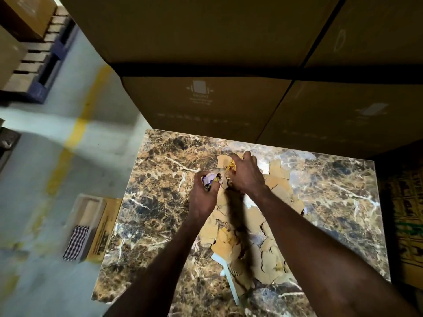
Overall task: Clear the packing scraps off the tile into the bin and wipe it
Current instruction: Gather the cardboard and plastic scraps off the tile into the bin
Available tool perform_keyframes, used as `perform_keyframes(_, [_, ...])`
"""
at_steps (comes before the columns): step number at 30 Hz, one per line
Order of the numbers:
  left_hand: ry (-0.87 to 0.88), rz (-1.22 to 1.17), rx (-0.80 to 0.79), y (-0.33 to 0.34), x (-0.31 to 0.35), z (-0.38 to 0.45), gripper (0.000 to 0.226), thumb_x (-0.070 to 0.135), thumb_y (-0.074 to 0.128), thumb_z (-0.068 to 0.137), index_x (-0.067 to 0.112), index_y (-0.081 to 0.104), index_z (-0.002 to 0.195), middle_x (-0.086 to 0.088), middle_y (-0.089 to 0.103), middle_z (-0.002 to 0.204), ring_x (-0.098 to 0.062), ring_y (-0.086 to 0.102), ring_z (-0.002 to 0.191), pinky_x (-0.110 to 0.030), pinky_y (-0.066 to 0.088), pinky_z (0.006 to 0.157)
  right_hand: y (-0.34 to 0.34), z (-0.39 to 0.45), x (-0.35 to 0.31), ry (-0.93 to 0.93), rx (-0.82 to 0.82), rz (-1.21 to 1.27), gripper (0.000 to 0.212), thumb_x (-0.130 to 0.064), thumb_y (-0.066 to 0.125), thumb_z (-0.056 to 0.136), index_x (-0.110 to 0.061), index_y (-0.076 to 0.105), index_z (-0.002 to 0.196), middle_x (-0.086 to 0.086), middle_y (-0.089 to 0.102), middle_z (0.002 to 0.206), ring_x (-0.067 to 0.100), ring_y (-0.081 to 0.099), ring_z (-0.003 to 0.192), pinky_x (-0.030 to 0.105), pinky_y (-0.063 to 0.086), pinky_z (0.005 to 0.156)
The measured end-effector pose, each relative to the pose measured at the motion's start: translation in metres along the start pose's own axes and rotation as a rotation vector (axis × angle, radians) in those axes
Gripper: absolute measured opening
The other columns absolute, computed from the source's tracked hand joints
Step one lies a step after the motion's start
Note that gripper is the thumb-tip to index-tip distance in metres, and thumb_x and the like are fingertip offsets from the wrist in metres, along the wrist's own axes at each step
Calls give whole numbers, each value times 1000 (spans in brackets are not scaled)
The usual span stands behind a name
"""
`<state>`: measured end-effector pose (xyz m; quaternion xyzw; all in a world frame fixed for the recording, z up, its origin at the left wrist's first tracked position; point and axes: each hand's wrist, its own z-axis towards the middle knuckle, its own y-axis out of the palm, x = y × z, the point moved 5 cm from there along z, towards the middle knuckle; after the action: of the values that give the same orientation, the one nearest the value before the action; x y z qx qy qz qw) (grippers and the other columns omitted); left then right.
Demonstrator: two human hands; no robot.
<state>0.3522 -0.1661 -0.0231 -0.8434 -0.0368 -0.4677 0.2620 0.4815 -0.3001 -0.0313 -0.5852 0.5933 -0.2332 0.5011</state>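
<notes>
The left hand (203,193) is squeezed around a bunch of scraps (209,179), and the right hand (246,173) pinches more. Torn cardboard scraps (256,227) lie across the middle of the brown tile (160,202).

Nothing I can actually read from here. The big carton (206,106) stacked beyond the tile carries a pale pictogram with lines of print under it, all too blurred to make out. The carton to its right (357,115) has the same faint mark. The small box on the floor (104,227) at my left shows dark print, also illegible.
</notes>
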Motion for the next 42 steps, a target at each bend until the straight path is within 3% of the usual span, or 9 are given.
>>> perform_keyframes(3, [15, -35, -3, -13, -5, -3, 44, 29, 58, 106, 24, 53, 149, -1, 68, 135, -24, 66, 119, -40, 54, 104, 16, 2, 0, 22, -25, -35, 63, -24, 66, 103, -23, 41, 160, 19, 27, 157, 43, 34, 145, 55, 50, 106])
perform_keyframes(6, [-3, -67, 2, -23, -7, -8, 38, 23, 51, 111, 15, 57, 148, 5, 65, 119, -19, 63, 104, -33, 49, 91, 25, 2, 1, 43, 36, -46, 52, -11, 66, 101, -18, 51, 150, 18, 29, 147, 42, 45, 134, 51, 55, 98])
perform_keyframes(13, [2, -53, -31, -25, -11, -11, 39, 57, 75, 90, 33, 63, 119, 4, 70, 123, -14, 64, 104, -35, 52, 87, 17, -14, 5, 40, 105, -84, 53, -15, 74, 92, -21, 48, 137, 17, 55, 132, 41, 62, 112, 44, 55, 78])
perform_keyframes(19, [-35, -101, -105, -7, -11, -25, 35, 57, 72, 77, 34, 58, 99, -2, 72, 108, -31, 74, 97, -53, 61, 92, -24, -81, 18, 107, 173, 479, 32, -37, 76, 87, -36, 52, 109, -2, 66, 96, 21, 63, 72, 33, 47, 60])
perform_keyframes(22, [-35, -174, -176, 11, -4, -49, 14, 40, 66, 86, 35, 66, 99, -5, 77, 102, -25, 78, 84, -44, 66, 76, -19, -129, 38, 196, 148, 730, 5, -32, 70, 95, -30, 69, 100, -12, 72, 90, 12, 69, 61, 38, 60, 67])
perform_keyframes(25, [-100, -171, -199, 26, -22, -78, 17, 23, 64, 97, 33, 78, 94, -1, 79, 89, -25, 76, 83, -35, 62, 61, 9, -179, 66, 342, 65, 755, 15, -24, 74, 94, -17, 70, 81, -8, 70, 65, 9, 66, 48, 37, 57, 62])
perform_keyframes(34, [-248, 36, 32, -15, -127, -134, 41, 63, 68, 97, 27, 81, 82, 8, 80, 78, -19, 78, 77, -40, 60, 76, 98, -266, 36, 148, -264, 87, 55, -80, 67, 82, -32, 75, 107, -5, 67, 112, 20, 69, 96, 31, 55, 76])
perform_keyframes(37, [-237, 103, 114, -29, -141, -140, 22, 53, 76, 91, 31, 77, 95, 5, 81, 90, -16, 77, 82, -45, 65, 81, 102, -272, 16, 45, -276, -62, 53, -73, 61, 92, -24, 72, 112, 5, 62, 116, 26, 67, 99, 32, 45, 71])
perform_keyframes(42, [-191, 192, 121, -42, -145, -147, 45, 30, 84, 91, 23, 62, 129, -5, 77, 106, -20, 76, 69, -41, 65, 54, 109, -278, 4, -3, -331, -193, 33, -35, 60, 101, -13, 67, 124, 11, 65, 125, 31, 68, 112, 38, 55, 86])
